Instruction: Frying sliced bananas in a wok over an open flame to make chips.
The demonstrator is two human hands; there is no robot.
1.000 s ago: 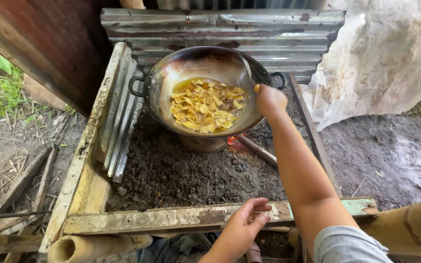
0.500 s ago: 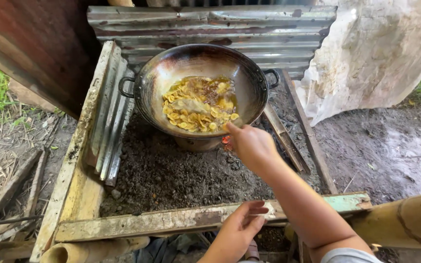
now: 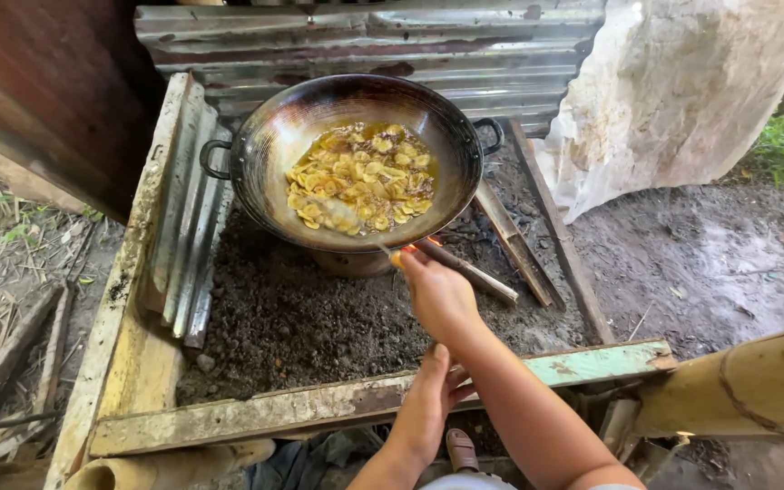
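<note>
The wok (image 3: 356,159) sits on the ash bed (image 3: 301,318), chips (image 3: 360,177) in it, metal sheet (image 3: 365,41) behind, plank (image 3: 365,399) in front.

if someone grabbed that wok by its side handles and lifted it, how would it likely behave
The wok is probably heavy for its size: it looks like thick dark metal and holds oil and yellow chips. With its rounded bottom perched on a small stand, it seems apt to tip, sloshing the oil. Its two loop handles are likely hot, since embers glow beneath.
</note>
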